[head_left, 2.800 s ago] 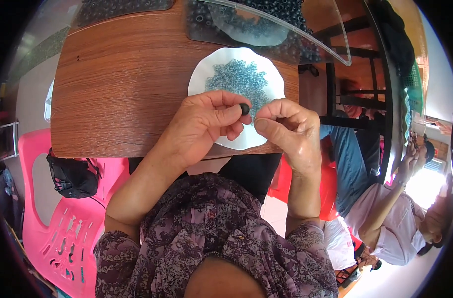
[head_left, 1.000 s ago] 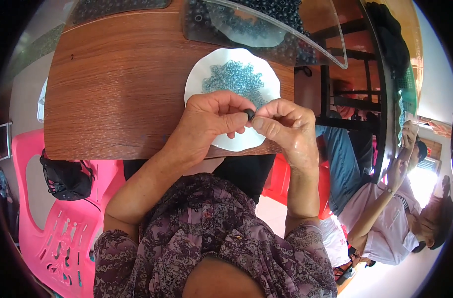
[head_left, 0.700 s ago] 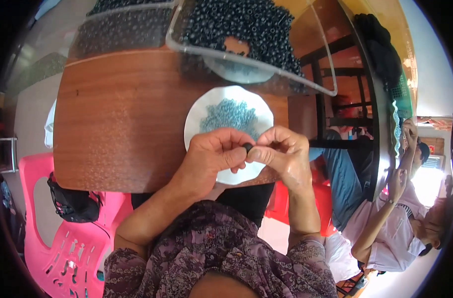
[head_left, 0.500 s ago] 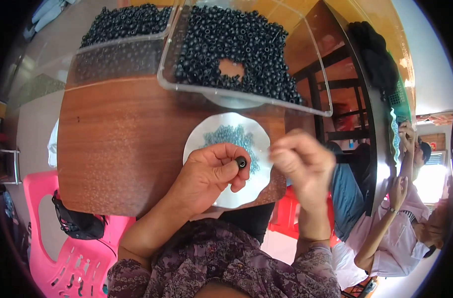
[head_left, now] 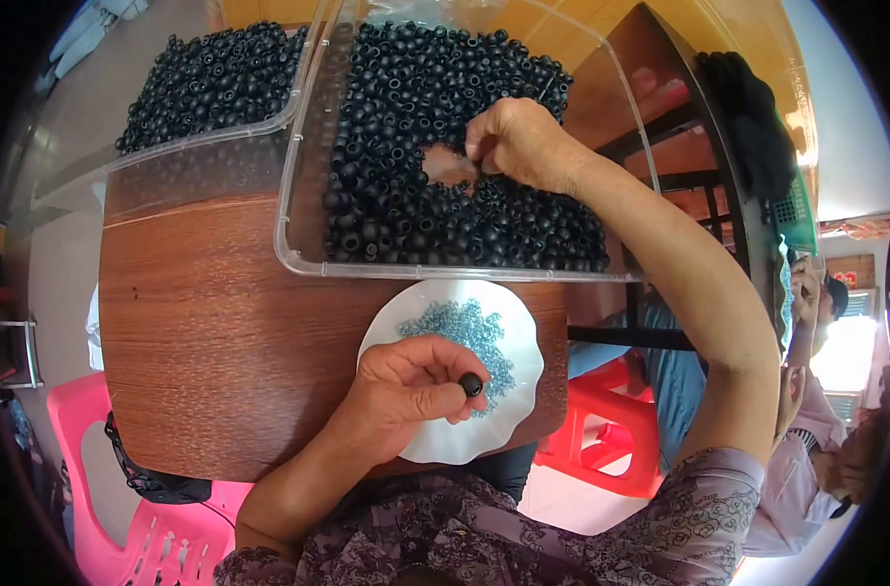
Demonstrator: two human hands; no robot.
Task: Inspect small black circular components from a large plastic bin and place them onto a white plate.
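Note:
My left hand pinches a black round bead with a hole in its end, between thumb and forefinger. It hovers over the near left part of a white wavy-rimmed plate. Small clear bluish pieces are heaped on that plate. Into the clear plastic bin reaches my right hand, thumb and fingers pressed together at the edge of a bare patch among the black beads. What its fingertips hold, if anything, is hidden.
Another clear bin of black beads stands at the far left. The bins and plate share a brown wooden table. A pink chair with a black bag is at left; a red stool and other people sit at right.
My right hand has moved from beside the plate, far and left, into the bin of black beads. The left hand still holds its bead. The whole view has shifted.

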